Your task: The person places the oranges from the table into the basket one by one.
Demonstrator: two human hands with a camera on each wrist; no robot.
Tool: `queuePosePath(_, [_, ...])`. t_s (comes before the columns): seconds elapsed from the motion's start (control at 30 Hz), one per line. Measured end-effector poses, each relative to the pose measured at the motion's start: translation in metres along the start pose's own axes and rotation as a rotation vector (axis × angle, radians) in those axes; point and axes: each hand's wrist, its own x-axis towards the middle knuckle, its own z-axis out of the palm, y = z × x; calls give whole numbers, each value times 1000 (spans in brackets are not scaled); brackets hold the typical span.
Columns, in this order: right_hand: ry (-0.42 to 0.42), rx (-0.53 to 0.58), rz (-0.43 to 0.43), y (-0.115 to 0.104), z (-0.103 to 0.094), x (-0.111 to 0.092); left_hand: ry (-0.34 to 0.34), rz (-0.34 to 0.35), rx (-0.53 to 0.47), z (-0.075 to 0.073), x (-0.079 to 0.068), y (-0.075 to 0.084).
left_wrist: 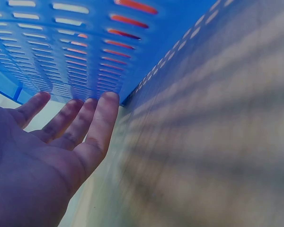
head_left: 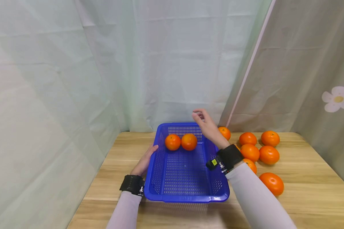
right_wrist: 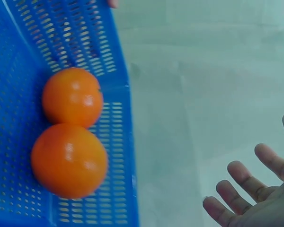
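A blue perforated plastic basket (head_left: 186, 178) stands on the wooden table. Two oranges (head_left: 173, 142) lie side by side at its far end, and the right wrist view shows them against the basket wall (right_wrist: 116, 156). My left hand (head_left: 144, 160) is at the basket's left side, thumb by the rim. In the left wrist view its fingers (left_wrist: 102, 120) reach along the outside of the slotted wall (left_wrist: 61, 42). Above the far right corner hovers my right hand (head_left: 209, 127), holding nothing. The right wrist view has its fingers (right_wrist: 244, 177) apart and loosely bent.
Several more oranges (head_left: 269, 155) are grouped on the table (head_left: 304, 178) to the right of the basket, some partly behind my right forearm. A pale curtain (head_left: 175, 63) hangs behind the table, with a grey flowered curtain (head_left: 298, 79) at the right.
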Motion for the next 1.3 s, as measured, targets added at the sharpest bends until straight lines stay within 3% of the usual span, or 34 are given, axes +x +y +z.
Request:
queuePosePath(0.13, [24,4,-33,-7,-16,-4,-16,8,-15,0,2,-1])
queuePosePath(0.17, [46,-25,-20,-34,-21,-15,-17,6,-14,0,2,-1])
queuePosePath(0.33, [74,-82,-15,-43,-41,-23,-23,2,-17,1,1,0])
queuePosePath(0.57, [95,-111,-3,-41,-64,-30,15,-7,-8,-3,-1,4])
queuePosePath(0.73, [84,-139,-25,-40,-80,-36,-10,7,-39,-2,0,1])
queuePosePath(0.93, [109,-195,7,-35,-106,-49,-39,10,-44,0,2,-2])
queuePosePath(1.3, [140,-221,69,-21,-150,-68,-19,6,-40,0,1,0])
